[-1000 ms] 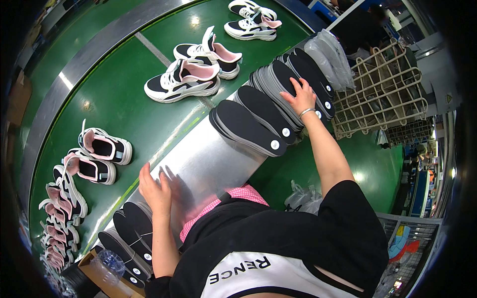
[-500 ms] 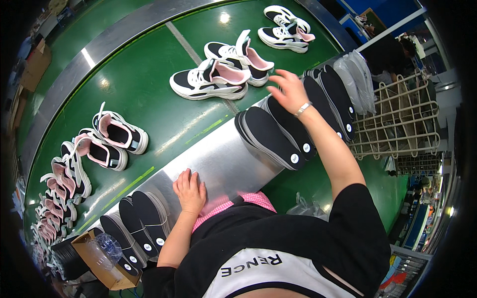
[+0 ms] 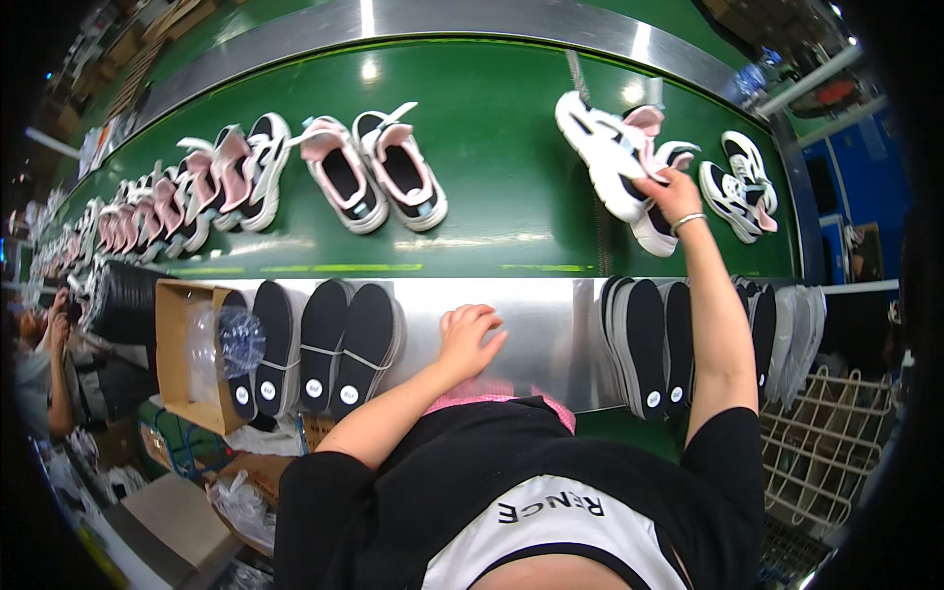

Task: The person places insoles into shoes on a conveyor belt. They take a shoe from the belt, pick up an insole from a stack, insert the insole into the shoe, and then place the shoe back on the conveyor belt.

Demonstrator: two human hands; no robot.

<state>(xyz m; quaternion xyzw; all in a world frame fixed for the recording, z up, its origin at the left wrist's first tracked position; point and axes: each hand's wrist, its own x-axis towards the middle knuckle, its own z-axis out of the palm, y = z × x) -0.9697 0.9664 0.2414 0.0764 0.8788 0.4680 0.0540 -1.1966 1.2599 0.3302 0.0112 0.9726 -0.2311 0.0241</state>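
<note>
Fingers of the right hand (image 3: pixel 672 187) pinch the heel of a white sneaker (image 3: pixel 602 154) (pink-lined), toe slanting up-left beyond them; left hand (image 3: pixel 470 339) rests loosely spread on the steel ledge (image 3: pixel 546 320).

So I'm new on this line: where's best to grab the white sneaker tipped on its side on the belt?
Probably at the pink collar of the white sneaker, coming from the near side. It lies tipped, opening toward you, where the right hand already has its grip.

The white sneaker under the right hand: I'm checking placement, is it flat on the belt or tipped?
Tipped: the white sneaker shows its sole, the right hand gripping it.
</note>
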